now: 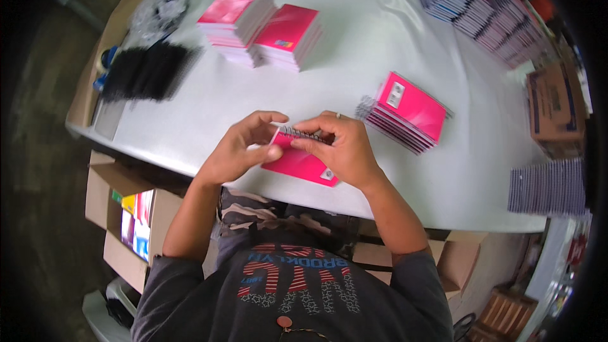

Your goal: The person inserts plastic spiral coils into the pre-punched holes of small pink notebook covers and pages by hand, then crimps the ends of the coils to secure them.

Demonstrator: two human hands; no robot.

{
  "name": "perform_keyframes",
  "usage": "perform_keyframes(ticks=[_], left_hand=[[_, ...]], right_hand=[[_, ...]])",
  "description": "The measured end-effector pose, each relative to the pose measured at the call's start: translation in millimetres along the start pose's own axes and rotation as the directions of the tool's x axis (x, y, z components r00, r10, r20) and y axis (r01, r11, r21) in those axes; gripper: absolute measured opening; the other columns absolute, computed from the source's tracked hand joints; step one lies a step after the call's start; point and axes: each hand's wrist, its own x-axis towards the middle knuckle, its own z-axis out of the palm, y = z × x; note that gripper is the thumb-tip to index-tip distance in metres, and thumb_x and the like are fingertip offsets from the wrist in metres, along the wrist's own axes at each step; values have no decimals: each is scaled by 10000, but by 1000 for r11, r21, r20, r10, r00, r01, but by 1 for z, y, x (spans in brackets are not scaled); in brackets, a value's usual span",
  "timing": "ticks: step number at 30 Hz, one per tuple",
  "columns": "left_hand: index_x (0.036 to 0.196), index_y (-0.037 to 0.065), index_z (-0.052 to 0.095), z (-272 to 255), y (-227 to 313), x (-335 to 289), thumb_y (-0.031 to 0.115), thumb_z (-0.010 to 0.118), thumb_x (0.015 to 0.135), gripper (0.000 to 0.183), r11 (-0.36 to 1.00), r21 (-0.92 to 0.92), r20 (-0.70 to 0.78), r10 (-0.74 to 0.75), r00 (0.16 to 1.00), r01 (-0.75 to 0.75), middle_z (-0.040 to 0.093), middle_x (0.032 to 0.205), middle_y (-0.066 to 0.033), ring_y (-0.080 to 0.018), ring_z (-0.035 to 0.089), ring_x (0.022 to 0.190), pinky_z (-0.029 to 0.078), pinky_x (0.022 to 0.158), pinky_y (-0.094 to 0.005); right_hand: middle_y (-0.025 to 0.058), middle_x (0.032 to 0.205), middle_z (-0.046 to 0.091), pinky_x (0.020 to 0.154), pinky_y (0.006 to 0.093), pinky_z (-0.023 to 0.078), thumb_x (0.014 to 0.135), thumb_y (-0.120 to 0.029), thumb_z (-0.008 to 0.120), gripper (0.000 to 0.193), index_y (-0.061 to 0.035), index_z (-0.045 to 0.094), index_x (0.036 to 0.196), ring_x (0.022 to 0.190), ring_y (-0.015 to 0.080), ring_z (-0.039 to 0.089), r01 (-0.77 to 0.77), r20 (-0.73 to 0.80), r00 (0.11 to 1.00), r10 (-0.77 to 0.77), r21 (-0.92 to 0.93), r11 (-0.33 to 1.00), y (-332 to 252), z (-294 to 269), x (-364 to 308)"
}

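Note:
A small pink spiral notebook lies at the table's near edge, its wire binding along the top. My right hand is closed on that binding, thumb and fingers pinching the wire; a ring shows on one finger. At the notebook's left corner, my left hand has its thumb against the cover and its fingers curled around the edge. To the right sits a stack of pink spiral notebooks, with coil edges showing on its left side. Farther off stand piles of pink-covered pads without visible wire.
A blurred black bundle and crumpled clear plastic lie at the left. Rows of stacked notebooks fill the far right, above a cardboard box and another notebook stack. An open carton stands below the table's left edge.

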Motion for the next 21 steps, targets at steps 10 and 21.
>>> perform_keyframes(ticks=[10,21], left_hand=[[1125,-36,499,72,61,89,159,618,873,340,955,10,-205,293,934,-298,601,722,-53,-81,522,615,412,551,-216],[931,3,562,150,-47,145,166,598,852,184,690,548,-246,674,697,-473,556,977,-125,-283,482,963,396,824,-383]], right_hand=[[80,1017,642,800,253,471,815,-93,671,288,-6,627,1085,912,126,588,23,-550,834,47,120,993,22,-110,-78],[122,1149,556,888,335,420,892,-235,595,354,-18,545,1166,1033,208,531,50,-951,307,-38,-24,998,93,-77,-38]])
